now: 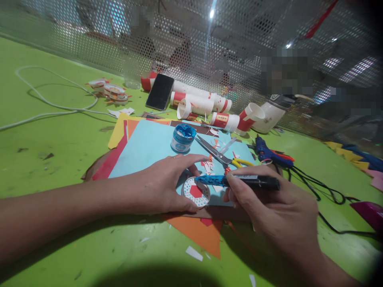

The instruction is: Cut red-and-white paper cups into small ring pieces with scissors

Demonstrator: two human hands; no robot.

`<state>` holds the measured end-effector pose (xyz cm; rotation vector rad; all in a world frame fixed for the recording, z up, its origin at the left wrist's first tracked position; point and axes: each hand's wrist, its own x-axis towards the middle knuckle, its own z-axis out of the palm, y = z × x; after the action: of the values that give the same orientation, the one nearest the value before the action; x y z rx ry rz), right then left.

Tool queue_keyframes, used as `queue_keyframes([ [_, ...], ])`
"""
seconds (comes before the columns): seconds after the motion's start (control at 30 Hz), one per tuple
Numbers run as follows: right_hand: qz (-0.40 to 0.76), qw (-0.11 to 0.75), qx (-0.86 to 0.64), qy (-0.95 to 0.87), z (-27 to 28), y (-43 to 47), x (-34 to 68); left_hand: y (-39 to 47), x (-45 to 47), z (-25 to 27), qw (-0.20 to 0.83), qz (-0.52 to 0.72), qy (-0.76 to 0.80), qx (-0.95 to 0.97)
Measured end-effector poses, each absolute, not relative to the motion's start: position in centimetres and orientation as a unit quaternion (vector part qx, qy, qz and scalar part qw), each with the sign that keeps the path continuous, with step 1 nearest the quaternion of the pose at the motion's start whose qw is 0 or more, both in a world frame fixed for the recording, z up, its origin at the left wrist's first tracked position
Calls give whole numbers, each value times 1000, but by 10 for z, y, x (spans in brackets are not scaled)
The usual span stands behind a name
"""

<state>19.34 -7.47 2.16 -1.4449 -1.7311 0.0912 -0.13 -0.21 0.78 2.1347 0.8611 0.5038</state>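
Note:
A round white paper disc with a raised rim (196, 192) lies on light blue paper (143, 149); it has a red hexagon in its middle and blue dots around it. My left hand (167, 181) is closed around the disc's left side, thumb at the near edge and fingers at the far edge. In my right hand (266, 203) is a black marker (254, 181), its front end coated in blue paint. The marker's tip is over the disc's far rim; whether it touches I cannot tell. Just beyond stands an uncapped jar of blue paint (182, 139).
Scissors with yellow handles (223, 155) and paper scraps lie right of the jar. A blue glue gun (269, 153) with a black cord is at the right. Paper cups (224, 120), a phone (160, 91) and small paper-cup crafts (115, 93) sit at the back, before a perforated screen (191, 48).

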Motion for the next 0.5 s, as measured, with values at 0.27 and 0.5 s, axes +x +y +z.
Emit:
queue_keyframes([
  [0.27, 29, 430, -572, -698, 23, -75, 192, -2, 0, 8, 381, 197, 342, 836],
  [0.5, 33, 435, -583, -686, 25, -75, 185, -3, 1, 9, 376, 186, 341, 841],
])
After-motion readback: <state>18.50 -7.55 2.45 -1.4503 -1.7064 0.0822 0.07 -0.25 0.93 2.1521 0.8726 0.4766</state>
